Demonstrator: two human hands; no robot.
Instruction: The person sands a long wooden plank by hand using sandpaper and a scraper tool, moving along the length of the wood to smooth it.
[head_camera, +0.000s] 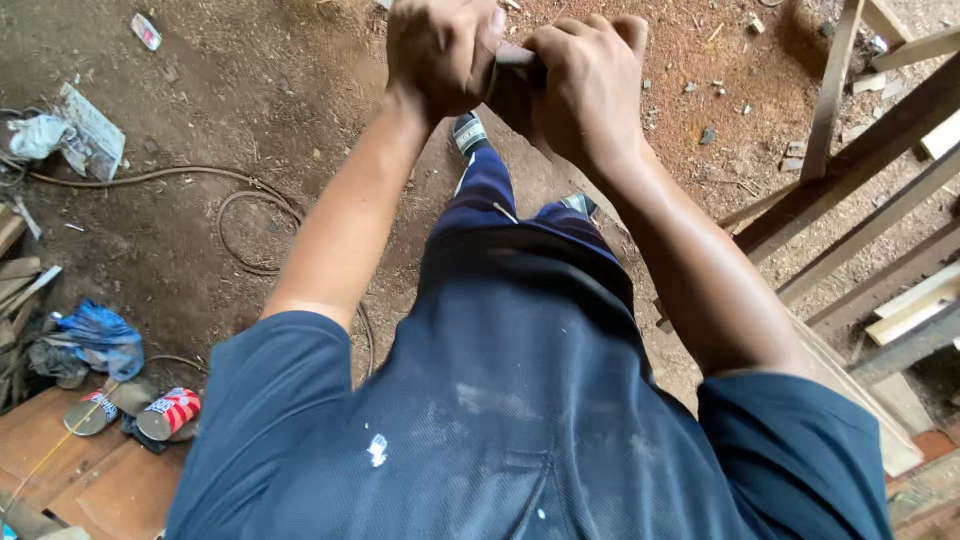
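Sawdust-strewn dirt floor (200, 260), timber frames (860, 170).

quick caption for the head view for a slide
Both hands, left hand and right hand, clasp a small dark object above a dirt floor.

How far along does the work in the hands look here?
Done: nothing finished is visible. In hand: the left hand and right hand grip a small dark object between them, mostly hidden. Left: long wooden battens lie loose on the sawdust-strewn dirt floor.
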